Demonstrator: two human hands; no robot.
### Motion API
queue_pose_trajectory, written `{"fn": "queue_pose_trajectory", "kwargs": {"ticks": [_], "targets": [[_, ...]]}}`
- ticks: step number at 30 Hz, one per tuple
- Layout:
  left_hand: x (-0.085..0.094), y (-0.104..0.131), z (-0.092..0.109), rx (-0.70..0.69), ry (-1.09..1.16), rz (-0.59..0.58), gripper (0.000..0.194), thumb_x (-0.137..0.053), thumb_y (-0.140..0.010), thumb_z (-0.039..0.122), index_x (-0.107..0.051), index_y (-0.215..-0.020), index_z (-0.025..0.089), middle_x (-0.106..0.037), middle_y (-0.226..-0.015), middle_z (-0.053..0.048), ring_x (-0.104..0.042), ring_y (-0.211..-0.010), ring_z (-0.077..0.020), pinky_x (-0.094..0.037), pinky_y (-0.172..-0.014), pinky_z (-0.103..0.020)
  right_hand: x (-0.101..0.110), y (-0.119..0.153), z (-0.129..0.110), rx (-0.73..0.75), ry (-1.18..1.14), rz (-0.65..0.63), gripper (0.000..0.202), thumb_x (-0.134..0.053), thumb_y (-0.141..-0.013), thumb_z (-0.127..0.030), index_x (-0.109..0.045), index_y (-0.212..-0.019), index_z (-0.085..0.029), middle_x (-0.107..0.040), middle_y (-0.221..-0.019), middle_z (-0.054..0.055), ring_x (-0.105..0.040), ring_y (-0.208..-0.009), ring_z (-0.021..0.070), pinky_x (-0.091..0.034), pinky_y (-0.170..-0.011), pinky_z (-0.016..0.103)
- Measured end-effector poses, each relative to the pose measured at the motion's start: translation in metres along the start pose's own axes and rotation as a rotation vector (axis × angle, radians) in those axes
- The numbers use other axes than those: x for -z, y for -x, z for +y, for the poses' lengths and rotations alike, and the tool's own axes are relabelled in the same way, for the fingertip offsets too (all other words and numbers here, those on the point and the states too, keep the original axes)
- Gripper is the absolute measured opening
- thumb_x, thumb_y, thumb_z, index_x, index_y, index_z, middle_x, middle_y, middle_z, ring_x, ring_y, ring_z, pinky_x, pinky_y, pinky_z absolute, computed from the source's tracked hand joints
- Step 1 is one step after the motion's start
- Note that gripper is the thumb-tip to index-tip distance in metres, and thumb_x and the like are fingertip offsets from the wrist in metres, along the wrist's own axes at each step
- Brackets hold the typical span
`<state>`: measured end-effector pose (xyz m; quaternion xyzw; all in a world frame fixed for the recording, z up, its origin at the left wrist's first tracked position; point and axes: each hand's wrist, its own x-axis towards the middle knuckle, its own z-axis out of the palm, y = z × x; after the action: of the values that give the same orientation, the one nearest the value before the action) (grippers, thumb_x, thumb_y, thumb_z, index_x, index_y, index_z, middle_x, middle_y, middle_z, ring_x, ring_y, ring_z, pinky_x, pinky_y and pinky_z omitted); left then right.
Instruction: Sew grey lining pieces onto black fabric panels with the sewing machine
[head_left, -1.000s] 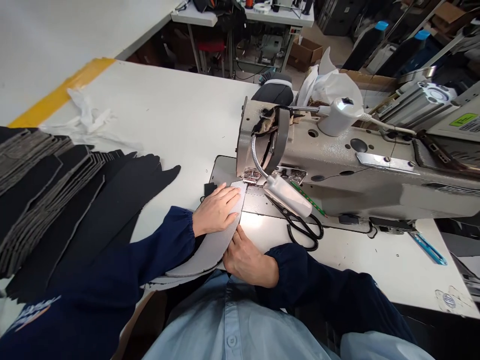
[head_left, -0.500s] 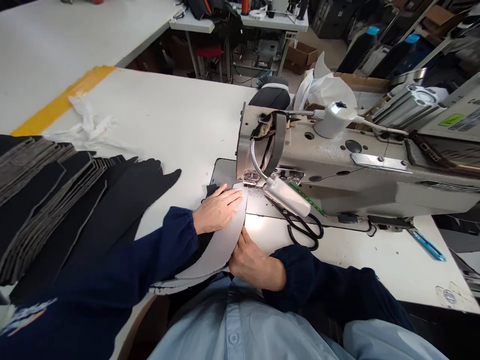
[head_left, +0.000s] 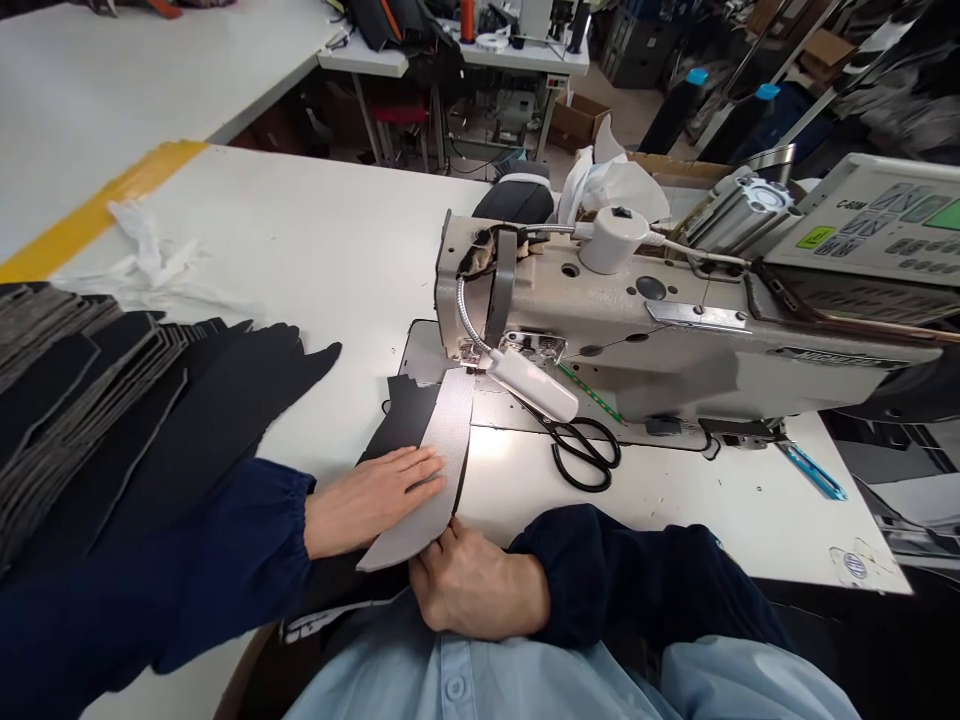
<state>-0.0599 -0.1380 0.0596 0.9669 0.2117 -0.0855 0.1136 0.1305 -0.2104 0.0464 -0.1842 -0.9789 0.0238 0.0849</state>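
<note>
A light grey strip of fabric (head_left: 450,425) lies with its narrow far end at the needle area of the sewing machine (head_left: 540,285). Under it is a black fabric panel (head_left: 403,412), which shows along its left side. My left hand (head_left: 375,498) rests flat on the grey strip and the black panel, fingers stretched out. Close to my body, my right hand (head_left: 484,582) is closed, pinching the near right edge of the fabric layers. Its fingertips are partly hidden beneath the edge.
Black-handled scissors (head_left: 585,455) lie right of the fabric, by a white lamp (head_left: 534,383) and a green pencil (head_left: 592,395). A blue cutter (head_left: 814,470) is farther right. Stacked dark fabric pieces (head_left: 150,400) cover the left side, below a white scrap (head_left: 154,255).
My left hand has slid back toward my body, away from the needle, uncovering more black fabric. My right hand has moved slightly nearer and left. The whole view has shifted a little.
</note>
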Motion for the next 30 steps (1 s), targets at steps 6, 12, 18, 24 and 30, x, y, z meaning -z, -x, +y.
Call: {"fn": "queue_pose_trajectory", "kwargs": {"ticks": [6,12,18,24,30], "targets": [[-0.01,-0.01,-0.01,0.048,-0.085,0.029,0.044,-0.038,-0.093,0.006,-0.054,-0.132,0.019,-0.05,-0.143,-0.006,-0.039,-0.138,-0.017,-0.033,-0.112,-0.032,0.002,-0.005,0.012,-0.023,0.012,-0.066,0.018,-0.048,-0.082,-0.007,-0.065,-0.087,-0.006,-0.066,-0.072,0.015,-0.063,-0.066,0.0255,-0.049,-0.057,0.037],[-0.004,-0.028,-0.024,0.056,-0.128,0.058,0.041,-0.04,-0.093,0.007,-0.055,-0.13,0.017,-0.052,-0.141,-0.008,-0.042,-0.136,-0.0189,-0.033,-0.113,-0.034,-0.006,-0.01,0.026,-0.091,0.043,-0.098,0.02,-0.045,-0.085,-0.006,-0.064,-0.089,-0.005,-0.068,-0.075,0.018,-0.064,-0.071,0.0271,-0.049,-0.065,0.041],[0.0,-0.043,-0.041,0.058,-0.157,0.082,0.037,-0.043,-0.093,0.01,-0.058,-0.126,0.016,-0.056,-0.138,-0.008,-0.045,-0.131,-0.0193,-0.031,-0.113,-0.035,-0.018,-0.013,0.041,-0.16,0.083,-0.09,0.02,-0.045,-0.086,-0.005,-0.063,-0.094,-0.005,-0.067,-0.08,0.018,-0.063,-0.075,0.0258,-0.049,-0.072,0.042],[0.01,-0.055,-0.054,0.083,-0.185,0.065,0.038,-0.042,-0.093,0.01,-0.059,-0.126,0.016,-0.058,-0.134,-0.008,-0.046,-0.131,-0.0191,-0.03,-0.113,-0.037,-0.022,-0.015,0.06,-0.204,0.087,-0.082,0.019,-0.044,-0.088,-0.003,-0.062,-0.094,-0.005,-0.066,-0.081,0.017,-0.061,-0.076,0.024,-0.048,-0.071,0.04],[0.017,-0.07,-0.069,0.105,-0.178,0.073,0.034,-0.048,-0.089,0.011,-0.061,-0.12,0.014,-0.062,-0.127,-0.01,-0.046,-0.129,-0.0223,-0.028,-0.113,-0.039,-0.023,-0.016,0.082,-0.212,0.11,-0.045,0.022,-0.041,-0.089,-0.002,-0.061,-0.099,-0.004,-0.065,-0.081,0.017,-0.06,-0.078,0.0245,-0.048,-0.074,0.041]]}}
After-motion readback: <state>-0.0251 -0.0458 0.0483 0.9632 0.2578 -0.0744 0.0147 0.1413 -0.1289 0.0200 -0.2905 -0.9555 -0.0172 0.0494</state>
